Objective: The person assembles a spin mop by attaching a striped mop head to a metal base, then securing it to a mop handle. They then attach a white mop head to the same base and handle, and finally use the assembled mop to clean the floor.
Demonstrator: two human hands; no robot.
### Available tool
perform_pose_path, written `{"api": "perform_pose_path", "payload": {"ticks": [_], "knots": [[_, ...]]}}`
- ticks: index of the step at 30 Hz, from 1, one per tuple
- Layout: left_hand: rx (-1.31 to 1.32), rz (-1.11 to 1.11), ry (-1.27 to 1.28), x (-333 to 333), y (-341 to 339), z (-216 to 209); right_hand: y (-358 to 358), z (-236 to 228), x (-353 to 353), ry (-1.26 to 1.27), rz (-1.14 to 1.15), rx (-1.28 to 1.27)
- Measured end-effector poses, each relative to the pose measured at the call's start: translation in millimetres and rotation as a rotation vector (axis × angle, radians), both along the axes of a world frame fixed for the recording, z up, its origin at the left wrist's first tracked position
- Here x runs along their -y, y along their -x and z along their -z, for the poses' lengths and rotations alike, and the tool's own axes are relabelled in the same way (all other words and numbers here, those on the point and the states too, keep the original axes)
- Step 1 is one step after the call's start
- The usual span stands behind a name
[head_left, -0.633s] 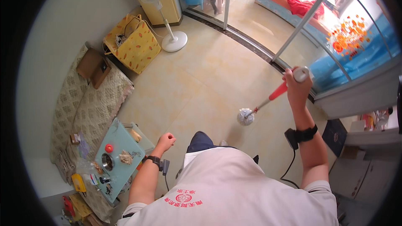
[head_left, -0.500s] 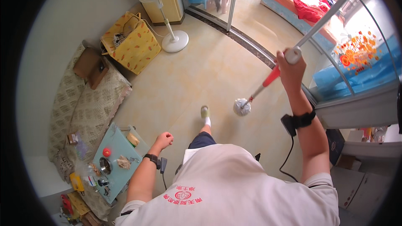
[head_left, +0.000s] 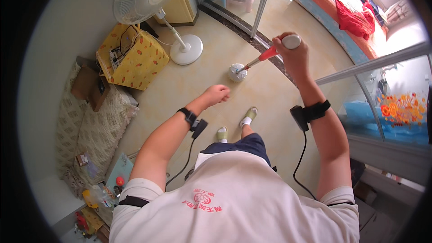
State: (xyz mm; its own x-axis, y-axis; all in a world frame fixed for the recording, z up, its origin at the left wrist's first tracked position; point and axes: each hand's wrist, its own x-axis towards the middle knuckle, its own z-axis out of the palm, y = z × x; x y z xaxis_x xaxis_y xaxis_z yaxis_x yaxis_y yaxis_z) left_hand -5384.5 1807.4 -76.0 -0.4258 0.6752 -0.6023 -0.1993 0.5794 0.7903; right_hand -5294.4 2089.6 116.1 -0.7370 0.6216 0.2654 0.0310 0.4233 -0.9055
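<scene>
My right hand [head_left: 293, 57] is closed round the upper end of a mop [head_left: 269, 53], whose handle has a grey end cap and a red section. The handle slants down to the left. Its white, round mop head [head_left: 237, 72] is at the tiled floor, between the standing fan and the dark threshold strip. In front of my body hangs my left hand [head_left: 217, 95], fingers loosely curled with nothing in them, apart from the mop and below its head. Black bands with small boxes and cables are on both wrists.
A white standing fan [head_left: 185, 50] is at the far left, beside a yellow patterned box [head_left: 135, 60]. A covered sofa [head_left: 96, 126] lines the left wall. Glass sliding doors [head_left: 262, 6] and a floor track cross the far right, with a bed [head_left: 333, 15] beyond. Green slippers [head_left: 253, 113] are on my feet.
I have stepped forward, and the side table has slipped back to the lower left. The mop and right hand have shifted left and farther away. My left hand has risen toward the middle.
</scene>
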Motion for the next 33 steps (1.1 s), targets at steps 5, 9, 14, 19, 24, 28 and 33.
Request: {"api": "perform_pose_path", "payload": {"ticks": [5, 9, 14, 19, 24, 28, 33], "knots": [[0.471, -0.367, 0.016, -160, 38, 6, 37, 47, -42, 0.117, -0.073, 0.143], [0.826, -0.598, -0.076, -229, 58, 43, 6, 55, -67, 0.081, -0.437, 0.164], [0.986, -0.737, 0.006, -289, 63, 101, -19, 26, -107, 0.391, -0.596, 0.506], [1.23, -0.702, 0.044, -298, 53, 125, -13, 10, -127, 1.664, -0.25, 0.766], [1.365, -0.529, 0.117, -282, 47, 150, -2, 57, -122, 1.223, -0.358, 1.184], [1.458, -0.357, 0.249, -272, 45, 169, -3, 71, -110, 0.731, -0.524, 1.461], [1.485, -0.418, 0.372, -260, 40, 187, -5, 95, -85, 0.39, -0.656, 1.648]]}}
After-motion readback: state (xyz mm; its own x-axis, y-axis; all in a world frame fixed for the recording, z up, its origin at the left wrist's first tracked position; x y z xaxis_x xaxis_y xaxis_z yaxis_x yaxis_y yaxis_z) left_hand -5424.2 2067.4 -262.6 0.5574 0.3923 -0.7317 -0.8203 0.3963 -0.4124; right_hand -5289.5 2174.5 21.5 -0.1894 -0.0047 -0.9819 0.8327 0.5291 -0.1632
